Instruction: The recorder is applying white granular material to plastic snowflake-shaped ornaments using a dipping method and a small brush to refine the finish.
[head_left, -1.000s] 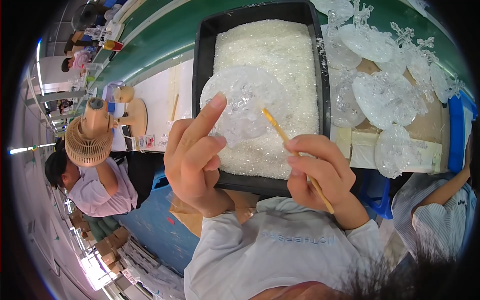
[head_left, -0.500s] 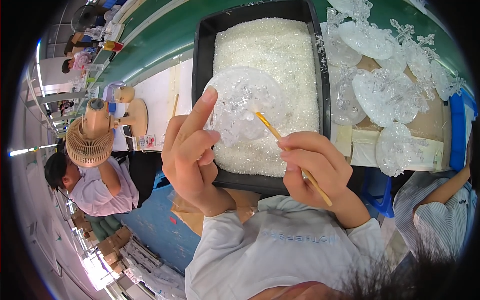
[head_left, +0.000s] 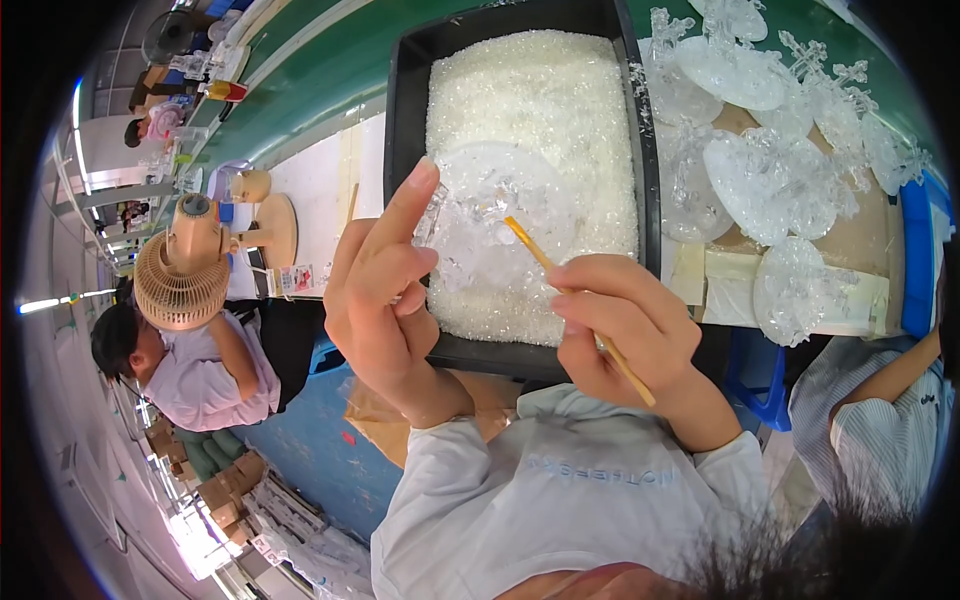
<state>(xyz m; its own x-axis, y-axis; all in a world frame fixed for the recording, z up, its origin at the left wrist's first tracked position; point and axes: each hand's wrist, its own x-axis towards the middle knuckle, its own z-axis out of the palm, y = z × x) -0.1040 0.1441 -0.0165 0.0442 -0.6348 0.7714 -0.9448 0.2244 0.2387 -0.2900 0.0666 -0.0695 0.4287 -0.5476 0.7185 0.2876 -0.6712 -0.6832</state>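
Note:
My left hand (head_left: 385, 280) is closed at the left edge of a clear, round-based ornament (head_left: 525, 190), its index finger stretched along the rim. The ornament is held above a black tray (head_left: 398, 130) filled with clear, glittering granules (head_left: 530, 80). My right hand (head_left: 630, 325) pinches a thin yellow-handled paintbrush (head_left: 575, 290) between thumb and fingers. The brush tip is at the raised clear shapes in the middle of the ornament; whether it touches them is hard to tell. The fingers of my left hand hide part of the ornament's edge.
Several similar clear ornaments (head_left: 765, 185) crowd a board at the right, beside a blue bin (head_left: 915, 260). A beige fan (head_left: 185, 270) stands at the left, near a seated person (head_left: 195, 370). Another person's striped sleeve (head_left: 875, 440) shows at the lower right.
The ornament has tilted and shifted slightly right under the brush. My right hand and the paintbrush have moved a little up and left; my left hand is nearly still.

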